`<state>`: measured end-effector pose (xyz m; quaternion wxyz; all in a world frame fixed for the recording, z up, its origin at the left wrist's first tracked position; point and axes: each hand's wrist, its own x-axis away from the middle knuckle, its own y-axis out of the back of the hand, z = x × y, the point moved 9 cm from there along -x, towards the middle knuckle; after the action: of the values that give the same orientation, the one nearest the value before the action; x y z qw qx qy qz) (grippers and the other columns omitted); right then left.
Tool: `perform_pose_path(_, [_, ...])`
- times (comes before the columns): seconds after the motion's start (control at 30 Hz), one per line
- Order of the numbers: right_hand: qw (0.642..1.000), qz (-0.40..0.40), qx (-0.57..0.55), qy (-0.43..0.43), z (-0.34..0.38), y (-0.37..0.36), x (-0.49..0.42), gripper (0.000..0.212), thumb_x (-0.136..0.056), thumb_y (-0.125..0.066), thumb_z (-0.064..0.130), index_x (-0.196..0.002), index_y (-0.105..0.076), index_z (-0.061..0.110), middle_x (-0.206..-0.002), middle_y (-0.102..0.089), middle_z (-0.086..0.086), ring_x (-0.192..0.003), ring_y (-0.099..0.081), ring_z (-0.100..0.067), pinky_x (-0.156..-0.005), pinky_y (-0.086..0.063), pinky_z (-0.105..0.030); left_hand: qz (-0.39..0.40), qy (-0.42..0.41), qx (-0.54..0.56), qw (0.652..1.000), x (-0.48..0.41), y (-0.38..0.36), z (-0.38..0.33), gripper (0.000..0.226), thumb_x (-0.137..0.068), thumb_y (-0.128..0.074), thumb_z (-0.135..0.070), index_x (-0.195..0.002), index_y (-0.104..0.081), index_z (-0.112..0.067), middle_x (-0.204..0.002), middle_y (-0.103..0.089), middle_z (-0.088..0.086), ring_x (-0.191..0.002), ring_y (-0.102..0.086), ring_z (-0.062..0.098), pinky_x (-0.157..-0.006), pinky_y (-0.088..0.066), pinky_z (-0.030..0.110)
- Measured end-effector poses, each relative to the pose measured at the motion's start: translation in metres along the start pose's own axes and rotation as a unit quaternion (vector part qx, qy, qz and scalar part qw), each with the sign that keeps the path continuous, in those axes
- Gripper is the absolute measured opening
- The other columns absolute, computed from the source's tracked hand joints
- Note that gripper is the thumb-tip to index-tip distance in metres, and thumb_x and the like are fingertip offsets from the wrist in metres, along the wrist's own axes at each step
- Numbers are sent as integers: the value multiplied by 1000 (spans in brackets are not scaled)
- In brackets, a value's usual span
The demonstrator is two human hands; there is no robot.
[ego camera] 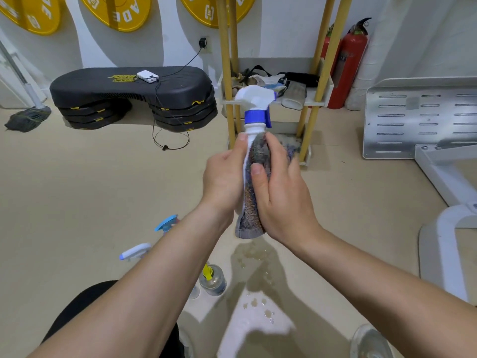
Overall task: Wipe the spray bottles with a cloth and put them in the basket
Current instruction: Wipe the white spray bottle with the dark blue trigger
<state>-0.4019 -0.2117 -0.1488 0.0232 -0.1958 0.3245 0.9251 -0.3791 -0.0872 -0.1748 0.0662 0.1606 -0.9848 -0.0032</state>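
I hold a white spray bottle [254, 109] with a blue collar upright in front of me. My left hand [224, 174] grips its body from the left. My right hand [280, 189] presses a grey cloth [254, 202] around the bottle from the right, and the cloth hides most of the body. Below my left arm on the floor stand more spray bottles: one with a light blue trigger head [166, 223], one with a white and blue head [135, 251], and a clear one with a yellow tube [213, 279]. No basket is visible.
Water drops and a wet patch [255, 257] lie on the beige floor below my hands. A black stack of step platforms [134, 96] sits at the back left, a yellow-legged shelf [273, 99] behind the bottle, red fire extinguishers [347, 63] beside it, white metal equipment [418, 117] on the right.
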Motion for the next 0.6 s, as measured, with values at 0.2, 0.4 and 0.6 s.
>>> perform_pose_path(0.2, [995,17,-99,-3,0,0,-16,54,-99,-33,43,-150,-39,27,-135,-57,-5,-121,-54,-22,-101,-43,-42,96,90,204,970,0,-26,10,48,-108,-38,-44,-115,-71,-10,-119,-73,18,-114,-69,32,-103,-52,43])
perform_pose_path(0.4, [941,63,-313,-116,-38,-18,-23,33,-99,-34,49,-100,-67,55,-104,-70,27,-106,-62,-1,-106,-44,-47,163,100,171,967,2,-30,4,51,-96,-49,-61,-102,-68,-14,-90,-70,11,-79,-67,26,-75,-53,34])
perform_pose_path(0.6, [978,41,-201,-41,-20,-8,-10,40,-101,-25,52,-136,-43,46,-130,-59,19,-123,-56,-7,-104,-44,-40,132,50,148,979,-8,-20,4,82,-73,-81,-54,-125,-61,7,-123,-66,30,-106,-68,47,-95,-54,52])
